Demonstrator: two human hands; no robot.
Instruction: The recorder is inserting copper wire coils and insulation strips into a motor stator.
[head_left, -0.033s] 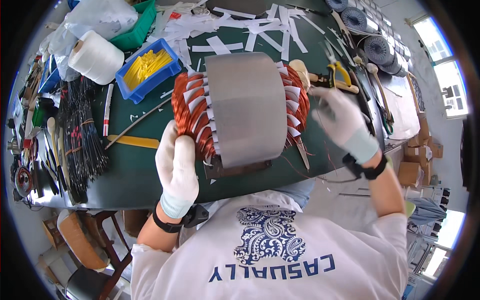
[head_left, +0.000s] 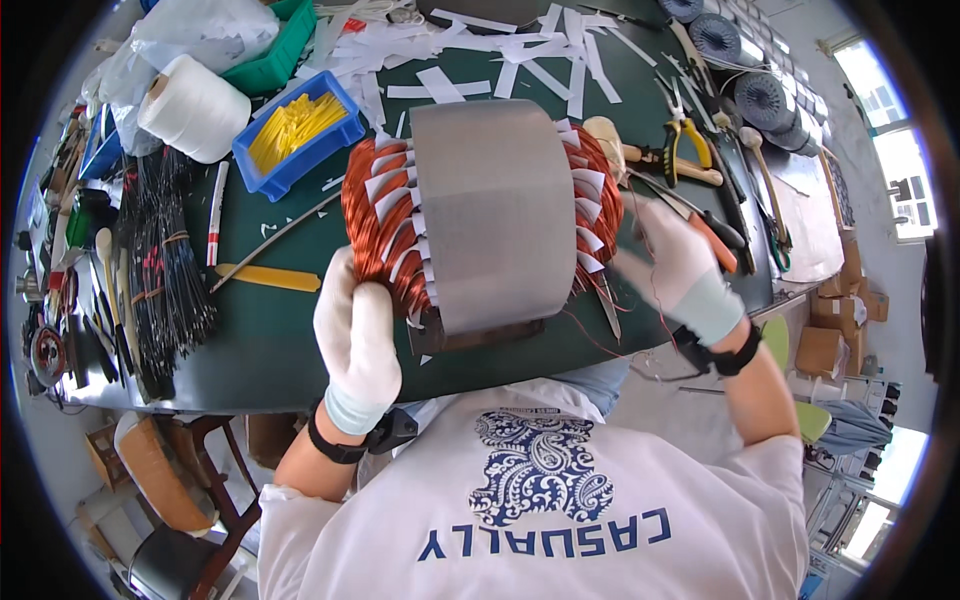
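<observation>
Head view: copper windings (head_left: pixel 362 232) flank a grey stator (head_left: pixel 497 215); left fingers (head_left: pixel 340 275) touch one (can't tell either grip).

- A fat white spool (head_left: pixel 195 112), far left
- A clear bag (head_left: pixel 205 35) behind it
- A green bin (head_left: pixel 262 77) next to the bag
- A blue box (head_left: pixel 285 184) of yellow strips (head_left: pixel 295 130), right of the spool
- A bunch of black wires (head_left: pixel 165 270), left
- White paper bits (head_left: pixel 440 85), far side
- Yellow-and-black pliers (head_left: pixel 680 130), far right
- Brown boxes (head_left: pixel 820 350), right
</observation>
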